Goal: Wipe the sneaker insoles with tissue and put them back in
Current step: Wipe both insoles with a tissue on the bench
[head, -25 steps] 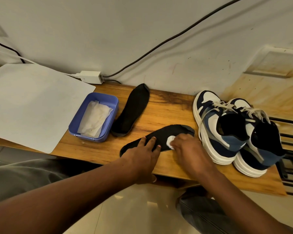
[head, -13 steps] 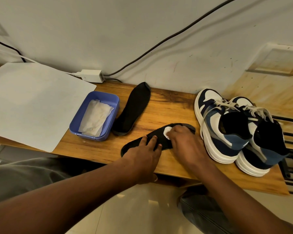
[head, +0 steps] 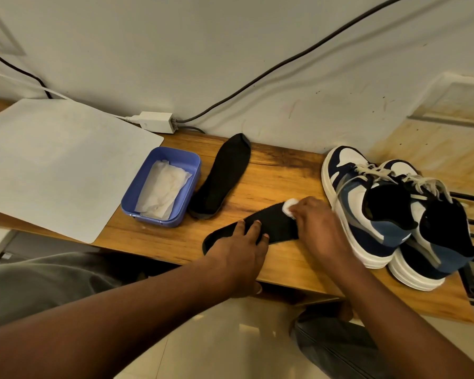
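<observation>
Near insole (head: 274, 228) lies flat on wooden bench (head: 279, 181), centre of frame. Left hand (head: 238, 255) presses its heel end with straight fingers, thumb below bench edge. Right hand (head: 318, 225) pinches small white tissue wad (head: 289, 205) in curled fingers, wad touching insole's toe end. Second insole (head: 222, 176) lies apart, upper centre, just right of blue tray (head: 192, 187) holding tissues (head: 162, 191). Sneaker pair (head: 394, 220) stands at right, side by side, openings dark. White sheet (head: 52, 165) at left.
</observation>
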`<action>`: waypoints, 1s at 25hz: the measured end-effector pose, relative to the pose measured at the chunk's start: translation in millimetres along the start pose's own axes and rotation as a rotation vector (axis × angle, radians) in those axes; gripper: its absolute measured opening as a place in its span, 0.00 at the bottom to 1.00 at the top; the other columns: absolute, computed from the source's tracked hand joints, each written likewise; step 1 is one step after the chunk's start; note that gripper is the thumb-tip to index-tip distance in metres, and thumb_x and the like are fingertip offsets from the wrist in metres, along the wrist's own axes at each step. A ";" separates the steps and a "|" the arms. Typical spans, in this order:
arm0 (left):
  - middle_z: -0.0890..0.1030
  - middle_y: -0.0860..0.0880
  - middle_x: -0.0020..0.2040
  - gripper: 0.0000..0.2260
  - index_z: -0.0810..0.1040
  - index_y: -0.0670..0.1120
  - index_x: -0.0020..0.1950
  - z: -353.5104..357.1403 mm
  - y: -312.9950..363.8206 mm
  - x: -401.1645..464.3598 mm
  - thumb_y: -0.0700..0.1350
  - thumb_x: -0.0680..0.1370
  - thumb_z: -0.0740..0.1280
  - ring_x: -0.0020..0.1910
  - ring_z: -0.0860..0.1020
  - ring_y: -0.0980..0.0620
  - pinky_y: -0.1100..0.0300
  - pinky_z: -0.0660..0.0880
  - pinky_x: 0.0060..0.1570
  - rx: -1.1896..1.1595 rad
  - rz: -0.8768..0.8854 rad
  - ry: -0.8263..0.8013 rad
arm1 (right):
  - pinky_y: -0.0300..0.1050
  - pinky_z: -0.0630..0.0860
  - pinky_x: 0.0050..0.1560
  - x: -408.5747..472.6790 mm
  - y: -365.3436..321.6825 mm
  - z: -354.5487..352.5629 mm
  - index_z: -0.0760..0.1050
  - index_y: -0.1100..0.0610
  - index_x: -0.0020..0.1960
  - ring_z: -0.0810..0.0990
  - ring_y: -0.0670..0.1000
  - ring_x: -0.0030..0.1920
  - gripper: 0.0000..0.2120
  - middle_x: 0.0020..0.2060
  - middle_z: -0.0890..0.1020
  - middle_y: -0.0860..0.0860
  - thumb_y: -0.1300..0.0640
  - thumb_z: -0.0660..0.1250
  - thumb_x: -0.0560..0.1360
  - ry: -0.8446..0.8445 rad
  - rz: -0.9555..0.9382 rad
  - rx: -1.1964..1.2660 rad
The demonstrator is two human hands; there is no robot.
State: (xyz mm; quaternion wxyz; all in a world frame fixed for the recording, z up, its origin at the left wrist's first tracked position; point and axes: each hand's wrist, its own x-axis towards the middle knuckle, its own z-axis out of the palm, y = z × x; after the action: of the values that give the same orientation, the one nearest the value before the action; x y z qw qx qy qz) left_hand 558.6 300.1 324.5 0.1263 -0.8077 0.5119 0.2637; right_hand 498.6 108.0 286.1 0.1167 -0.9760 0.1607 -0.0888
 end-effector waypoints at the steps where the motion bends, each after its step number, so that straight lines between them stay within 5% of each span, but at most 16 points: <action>1: 0.41 0.43 0.82 0.44 0.44 0.48 0.83 -0.2 -0.8 0.8 0.61 0.79 0.66 0.81 0.45 0.37 0.43 0.69 0.70 0.021 0.003 0.007 | 0.50 0.78 0.50 6.0 10.1 -1.8 0.83 0.56 0.56 0.79 0.54 0.49 0.12 0.49 0.81 0.54 0.65 0.66 0.76 0.009 0.053 -0.037; 6: 0.61 0.42 0.76 0.29 0.64 0.49 0.76 -12.3 -17.1 9.2 0.60 0.79 0.65 0.72 0.65 0.41 0.46 0.70 0.66 -0.033 0.004 0.257 | 0.43 0.74 0.51 4.8 5.2 -11.6 0.84 0.60 0.54 0.81 0.54 0.48 0.08 0.48 0.83 0.55 0.62 0.69 0.77 0.142 0.144 0.170; 10: 0.64 0.44 0.74 0.32 0.59 0.53 0.78 -10.5 -27.5 18.7 0.58 0.78 0.67 0.71 0.66 0.43 0.46 0.73 0.65 -0.143 -0.047 0.287 | 0.37 0.71 0.50 1.3 7.9 -15.4 0.84 0.59 0.53 0.81 0.50 0.48 0.08 0.48 0.83 0.53 0.62 0.70 0.76 0.181 0.154 0.246; 17: 0.63 0.43 0.74 0.33 0.59 0.53 0.80 -14.2 -35.4 3.2 0.55 0.78 0.69 0.71 0.66 0.42 0.49 0.74 0.63 0.001 -0.078 0.182 | 0.39 0.74 0.53 6.5 12.0 -27.8 0.84 0.58 0.54 0.81 0.50 0.50 0.08 0.50 0.83 0.52 0.60 0.70 0.76 0.227 0.162 0.301; 22: 0.49 0.45 0.82 0.37 0.54 0.52 0.82 -10.4 -22.7 1.7 0.60 0.78 0.66 0.79 0.53 0.41 0.43 0.63 0.73 0.028 0.063 0.258 | 0.38 0.72 0.51 5.3 9.6 -21.1 0.84 0.58 0.54 0.80 0.51 0.49 0.08 0.49 0.83 0.52 0.62 0.69 0.76 0.184 0.121 0.240; 25: 0.51 0.45 0.82 0.37 0.54 0.52 0.82 -0.5 -12.4 8.1 0.58 0.78 0.67 0.80 0.52 0.41 0.42 0.65 0.72 -0.006 0.082 0.183 | 0.42 0.74 0.53 -1.6 -4.6 -6.2 0.83 0.56 0.55 0.79 0.50 0.51 0.10 0.51 0.82 0.51 0.63 0.67 0.77 0.062 -0.014 0.188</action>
State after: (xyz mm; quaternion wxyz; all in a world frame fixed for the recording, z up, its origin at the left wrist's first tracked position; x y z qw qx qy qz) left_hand 572.5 299.1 319.6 0.0655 -0.8073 0.5531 0.1951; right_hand 497.2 111.6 292.9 0.2024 -0.9586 0.1484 -0.1346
